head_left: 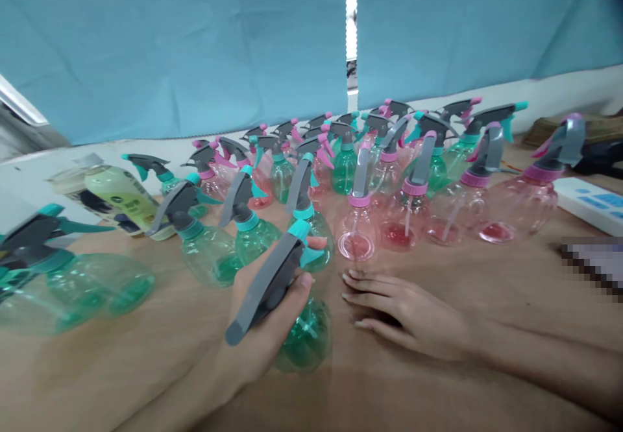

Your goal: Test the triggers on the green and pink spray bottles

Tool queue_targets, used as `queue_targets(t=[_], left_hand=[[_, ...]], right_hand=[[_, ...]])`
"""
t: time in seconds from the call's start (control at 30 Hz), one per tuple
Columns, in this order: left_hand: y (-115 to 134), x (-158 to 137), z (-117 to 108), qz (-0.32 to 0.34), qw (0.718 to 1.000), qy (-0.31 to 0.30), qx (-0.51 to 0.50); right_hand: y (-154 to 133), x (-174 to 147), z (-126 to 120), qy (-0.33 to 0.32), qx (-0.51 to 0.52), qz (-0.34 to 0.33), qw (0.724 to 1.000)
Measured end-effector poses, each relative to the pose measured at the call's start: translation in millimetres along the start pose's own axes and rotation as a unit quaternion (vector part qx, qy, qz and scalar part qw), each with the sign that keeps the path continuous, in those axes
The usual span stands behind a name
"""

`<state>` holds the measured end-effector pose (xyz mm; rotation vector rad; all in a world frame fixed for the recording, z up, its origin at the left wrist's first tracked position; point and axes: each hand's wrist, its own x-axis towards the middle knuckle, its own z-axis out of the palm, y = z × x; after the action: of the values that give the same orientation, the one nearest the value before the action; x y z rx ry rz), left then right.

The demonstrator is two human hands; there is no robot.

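Note:
Wrapped round the neck of a green spray bottle (307, 344) is my left hand (272, 302); the bottle has a grey trigger head with a teal nozzle, and the palm hides its collar. My right hand (409, 309) lies palm down on the wooden table (389, 386), fingers stretched to the left and nothing in them. Just beyond it stand pink spray bottles (359, 231) with grey and pink heads. Past my left hand are more green spray bottles (209, 250), with teal collars.
Many more pink and green spray bottles crowd the back of the table. Two larger bottles with labels (121, 198) stand at the left. A white power strip (591, 202) and a blurred-out flat object (596, 263) lie at the right. A blue sheet (195, 49) hangs behind.

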<state>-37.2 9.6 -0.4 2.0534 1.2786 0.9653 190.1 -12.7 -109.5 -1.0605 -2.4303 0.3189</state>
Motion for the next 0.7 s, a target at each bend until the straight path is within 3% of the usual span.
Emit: queue_targets(t=[0.7], left_hand=[[0.8,-1.0,0.3,-0.003,1.000,0.002,-0.003]], right_hand=[[0.6,-0.8,0.8,0.017,0.018,0.000,1.000]])
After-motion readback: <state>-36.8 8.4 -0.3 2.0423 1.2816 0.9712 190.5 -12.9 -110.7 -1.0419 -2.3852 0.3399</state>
